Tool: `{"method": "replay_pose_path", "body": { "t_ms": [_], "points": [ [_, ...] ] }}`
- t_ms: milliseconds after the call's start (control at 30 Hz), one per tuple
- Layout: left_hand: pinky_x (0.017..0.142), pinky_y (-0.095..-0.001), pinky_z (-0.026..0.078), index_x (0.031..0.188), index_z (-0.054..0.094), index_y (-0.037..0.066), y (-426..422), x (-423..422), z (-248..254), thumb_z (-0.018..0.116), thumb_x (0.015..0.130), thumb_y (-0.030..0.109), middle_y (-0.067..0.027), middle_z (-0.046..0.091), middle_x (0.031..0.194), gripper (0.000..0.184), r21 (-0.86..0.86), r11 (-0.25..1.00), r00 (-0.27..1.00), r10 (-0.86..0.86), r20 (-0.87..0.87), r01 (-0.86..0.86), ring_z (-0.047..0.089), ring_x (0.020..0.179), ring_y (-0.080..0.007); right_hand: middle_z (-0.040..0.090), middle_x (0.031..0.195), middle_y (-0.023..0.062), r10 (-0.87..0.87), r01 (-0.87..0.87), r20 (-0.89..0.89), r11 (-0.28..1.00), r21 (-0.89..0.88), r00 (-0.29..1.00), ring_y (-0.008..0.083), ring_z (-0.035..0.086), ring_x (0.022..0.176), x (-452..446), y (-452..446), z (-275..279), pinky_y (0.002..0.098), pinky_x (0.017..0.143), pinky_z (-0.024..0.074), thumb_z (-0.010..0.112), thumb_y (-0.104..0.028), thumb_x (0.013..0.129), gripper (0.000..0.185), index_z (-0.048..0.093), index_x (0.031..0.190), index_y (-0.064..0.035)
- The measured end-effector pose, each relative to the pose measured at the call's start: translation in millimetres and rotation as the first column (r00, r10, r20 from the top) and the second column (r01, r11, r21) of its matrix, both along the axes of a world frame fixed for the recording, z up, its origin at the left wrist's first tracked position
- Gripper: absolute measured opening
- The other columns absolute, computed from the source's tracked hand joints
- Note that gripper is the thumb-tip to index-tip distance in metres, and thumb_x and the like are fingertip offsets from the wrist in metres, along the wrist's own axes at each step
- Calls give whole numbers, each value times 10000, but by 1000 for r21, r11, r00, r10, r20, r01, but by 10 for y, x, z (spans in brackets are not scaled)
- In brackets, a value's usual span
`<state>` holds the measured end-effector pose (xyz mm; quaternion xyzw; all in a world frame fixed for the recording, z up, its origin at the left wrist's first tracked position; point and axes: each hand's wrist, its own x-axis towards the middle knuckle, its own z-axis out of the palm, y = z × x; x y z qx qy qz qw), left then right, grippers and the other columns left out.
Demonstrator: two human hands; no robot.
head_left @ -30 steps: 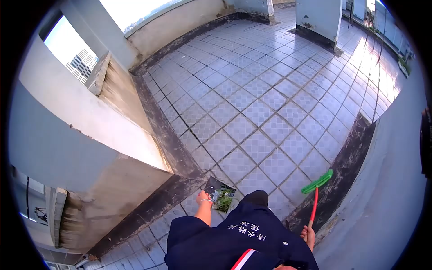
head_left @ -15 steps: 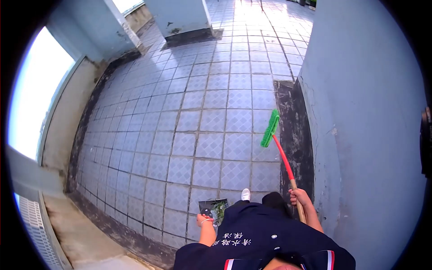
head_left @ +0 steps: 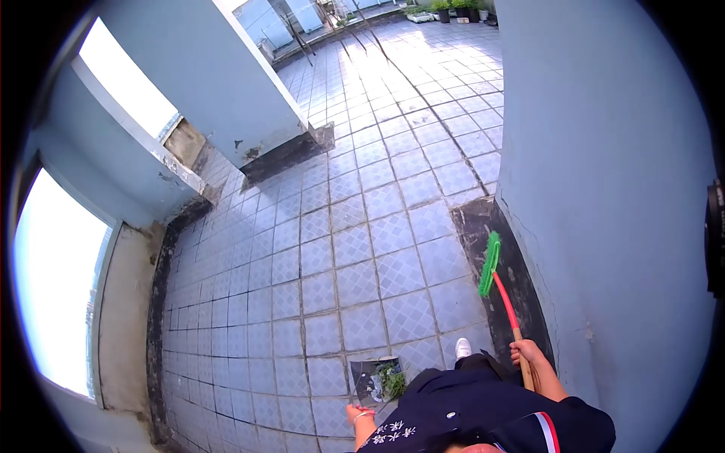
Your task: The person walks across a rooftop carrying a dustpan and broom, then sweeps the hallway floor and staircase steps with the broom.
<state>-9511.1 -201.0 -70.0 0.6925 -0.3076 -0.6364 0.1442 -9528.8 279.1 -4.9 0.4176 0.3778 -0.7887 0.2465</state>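
My right hand [head_left: 526,352] is wrapped round the wooden handle of a broom with a red neck [head_left: 506,300] and a green bristled head [head_left: 490,264]. The broom head is over the dark strip beside the right wall. At the lower middle, my left hand [head_left: 359,413] is closed at the near side of a dark dustpan [head_left: 366,381]; its grip on a thin handle is partly hidden. Green weeds [head_left: 392,382] and some pale scraps lie in the dustpan.
A blue-grey wall [head_left: 604,189] rises close on the right. A thick pillar [head_left: 219,83] stands at the upper left, with window openings beyond. Potted plants [head_left: 457,7] line the far edge. Pale tiles [head_left: 362,249] cover the floor.
The view has turned right, towards the far terrace and the plants. Both hands still hold their tools, and a white shoe has come into view beside the dark strip.
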Motion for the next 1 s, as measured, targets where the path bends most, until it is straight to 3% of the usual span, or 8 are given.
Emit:
{"method": "replay_pose_path", "body": {
  "t_ms": [67, 167, 300, 433, 633, 833, 900, 1000],
  "points": [
    [288, -242, 279, 546, 372, 97, 21, -419, -27, 438, 690, 237, 9, 347, 414, 212, -28, 997, 993, -70, -97, 68, 317, 303, -105, 341, 483, -16, 60, -59, -2, 995, 82, 998, 67, 327, 368, -601, -41, 266, 192, 337, 273, 463, -93, 692, 124, 399, 588, -78],
    [278, -233, 265, 542, 371, 97, 316, -1223, 247, 431, 696, 261, 7, 347, 409, 233, -55, 997, 998, -56, -41, 54, 320, 299, -108, 320, 493, -31, 97, -101, -59, 991, -84, 994, 54, 305, 382, -1522, -29, 507, 185, 342, 253, 444, -91, 709, 66, 407, 658, -72],
    [229, -243, 258, 549, 366, 87, 328, -2380, -68, 429, 694, 274, -10, 352, 409, 245, -7, 992, 987, -125, -97, 125, 331, 298, -112, 319, 511, -32, 89, -110, -131, 981, -161, 987, 51, 296, 384, -2672, -62, 352, 180, 352, 252, 426, -89, 716, 69, 391, 766, -57],
    [269, -272, 296, 556, 374, 85, 403, -3707, 14, 422, 694, 273, 3, 314, 378, 239, -17, 981, 980, -195, -33, 195, 307, 283, -115, 306, 507, -36, -48, 30, -91, 981, -190, 995, 49, 288, 384, -3707, 8, 296, 178, 348, 248, 429, -89, 721, 71, 385, 769, -60],
    [258, -262, 295, 545, 379, 73, 652, -5142, -157, 428, 690, 237, -20, 376, 412, 225, 70, 977, 979, -205, 16, 204, 322, 274, -124, 301, 472, -37, -143, 142, -17, 989, -37, 990, 58, 286, 362, -4697, 331, 734, 186, 343, 250, 440, -106, 727, 114, 369, 638, -96],
    [284, -250, 272, 557, 373, 88, 576, -6084, -485, 420, 678, 246, -6, 373, 442, 204, 106, 970, 974, -224, 28, 220, 328, 315, -113, 308, 468, -50, -344, 350, 67, 931, -105, 936, 41, 296, 352, -5516, 817, 225, 180, 323, 255, 409, -124, 724, 71, 377, 668, -94],
    [282, -264, 274, 551, 375, 94, 953, -6557, 202, 406, 679, 277, -9, 359, 423, 226, 111, 961, 964, -262, 50, 255, 325, 313, -126, 311, 471, -32, -326, 334, 86, 935, -115, 941, 56, 300, 353, -5894, 934, 29, 190, 322, 261, 410, -113, 718, 90, 372, 643, -82],
    [282, -267, 276, 550, 374, 95, 1103, -7233, 296, 402, 679, 279, -10, 355, 418, 227, 91, 950, 954, -300, 13, 298, 325, 313, -128, 300, 475, -27, -282, 285, 84, 958, -35, 956, 60, 294, 358, -6718, 988, -72, 185, 325, 253, 405, -109, 718, 133, 342, 603, -89]
  ]
}}
